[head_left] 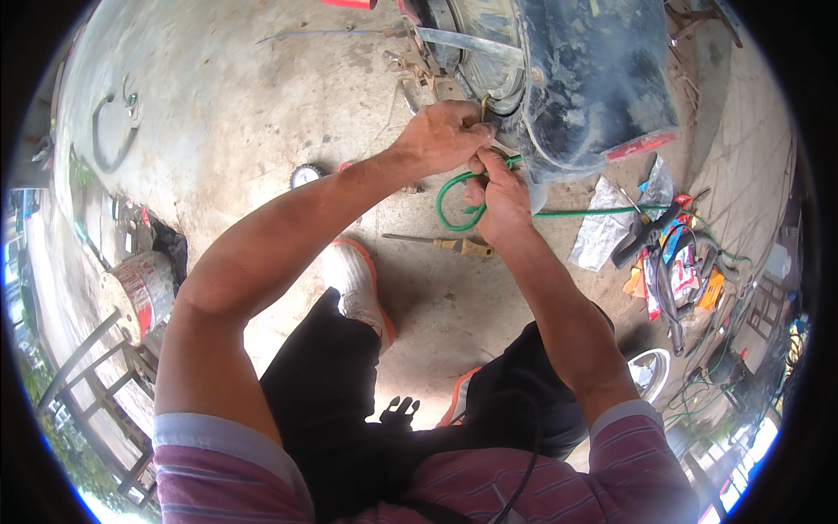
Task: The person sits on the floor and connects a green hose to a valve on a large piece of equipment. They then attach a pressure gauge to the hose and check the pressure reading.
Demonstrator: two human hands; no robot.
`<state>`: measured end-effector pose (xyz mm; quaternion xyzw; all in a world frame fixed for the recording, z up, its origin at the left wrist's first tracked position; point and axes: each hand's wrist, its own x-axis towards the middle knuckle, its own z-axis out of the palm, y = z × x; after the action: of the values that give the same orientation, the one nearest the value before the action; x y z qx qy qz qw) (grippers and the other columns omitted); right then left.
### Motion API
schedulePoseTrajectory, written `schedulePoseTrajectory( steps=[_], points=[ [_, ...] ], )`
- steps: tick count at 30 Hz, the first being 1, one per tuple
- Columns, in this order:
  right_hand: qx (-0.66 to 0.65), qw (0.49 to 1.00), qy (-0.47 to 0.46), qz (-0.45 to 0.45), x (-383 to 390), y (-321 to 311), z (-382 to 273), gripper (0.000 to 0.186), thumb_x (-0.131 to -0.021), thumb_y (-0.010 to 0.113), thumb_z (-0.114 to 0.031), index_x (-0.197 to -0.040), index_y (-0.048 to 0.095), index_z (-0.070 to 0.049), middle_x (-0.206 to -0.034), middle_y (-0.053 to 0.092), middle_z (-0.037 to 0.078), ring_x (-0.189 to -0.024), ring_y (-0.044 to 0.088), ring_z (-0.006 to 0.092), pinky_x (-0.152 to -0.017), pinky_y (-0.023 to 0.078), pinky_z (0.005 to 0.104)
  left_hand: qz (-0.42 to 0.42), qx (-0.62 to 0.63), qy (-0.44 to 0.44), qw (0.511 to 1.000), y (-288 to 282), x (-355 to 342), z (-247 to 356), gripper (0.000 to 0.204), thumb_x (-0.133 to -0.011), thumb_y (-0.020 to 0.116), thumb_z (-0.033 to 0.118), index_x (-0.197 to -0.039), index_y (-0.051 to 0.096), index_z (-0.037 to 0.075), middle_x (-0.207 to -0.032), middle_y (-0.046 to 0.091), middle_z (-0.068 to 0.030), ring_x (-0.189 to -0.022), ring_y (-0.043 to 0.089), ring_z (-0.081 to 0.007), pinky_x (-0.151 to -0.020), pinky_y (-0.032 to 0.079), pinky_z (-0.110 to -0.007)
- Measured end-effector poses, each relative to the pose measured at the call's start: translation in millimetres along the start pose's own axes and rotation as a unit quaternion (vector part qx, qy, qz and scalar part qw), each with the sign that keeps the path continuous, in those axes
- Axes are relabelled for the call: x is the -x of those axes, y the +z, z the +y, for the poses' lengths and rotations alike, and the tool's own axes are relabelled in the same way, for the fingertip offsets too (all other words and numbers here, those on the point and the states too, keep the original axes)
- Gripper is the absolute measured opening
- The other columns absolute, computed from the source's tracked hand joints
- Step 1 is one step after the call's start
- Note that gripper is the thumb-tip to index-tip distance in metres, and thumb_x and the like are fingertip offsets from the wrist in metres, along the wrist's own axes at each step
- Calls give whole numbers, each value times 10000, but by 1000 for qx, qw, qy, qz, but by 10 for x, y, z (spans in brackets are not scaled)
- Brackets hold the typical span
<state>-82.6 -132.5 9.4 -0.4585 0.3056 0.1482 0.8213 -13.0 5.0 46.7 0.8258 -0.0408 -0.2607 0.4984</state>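
Note:
Against the wheel [491, 57] of a vehicle, beside its dusty dark mudguard [594, 83], both my hands work close together. My left hand [447, 133] is closed by the wheel's lower edge; a small brass-coloured bent piece [484, 106] shows at its fingertips, and what the fingers hold is hidden. Just below and to the right, my right hand [504, 194] is closed on a thin green hose [441, 205]. The hose loops left of that hand and runs off to the right along the floor. Its end is hidden among my fingers.
A screwdriver [463, 247] with a yellowish handle and a round gauge [305, 175] lie on the concrete. Silver packets [602, 225] and a heap of colourful wrappers and tools [676, 258] are at right. At left are a curved dark hose [109, 144] and a drum [138, 297].

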Motion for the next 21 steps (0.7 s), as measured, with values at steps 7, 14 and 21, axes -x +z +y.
schedulePoseTrajectory(
  steps=[7,14,21],
  points=[
    [2,1000,15,-10,-5,7,-8,219,-995,688,-318,-1064,697,-110,-820,557,-43,-555,396,90,-541,326,276,-82,190,-56,977,-51,-87,-156,406,-978,644,391,-1123,711,18,-1057,749,-73,-917,697,-194,-915,502,-356],
    [-4,1000,8,-14,4,15,-42,213,-998,680,-307,-1068,703,-107,-803,555,-53,-543,399,85,-544,331,269,10,-1,-46,999,-46,-47,65,300,-929,670,277,-1040,722,3,-918,741,-77,-885,680,-160,-807,529,-324],
    [-6,1000,11,-16,4,39,-32,176,-994,679,-266,-983,670,-90,-821,569,-35,-544,416,94,-541,330,279,46,3,-14,999,-1,-78,-85,293,-879,621,270,-931,735,5,-830,748,-145,-814,716,-265,-793,550,-376]
  ],
)
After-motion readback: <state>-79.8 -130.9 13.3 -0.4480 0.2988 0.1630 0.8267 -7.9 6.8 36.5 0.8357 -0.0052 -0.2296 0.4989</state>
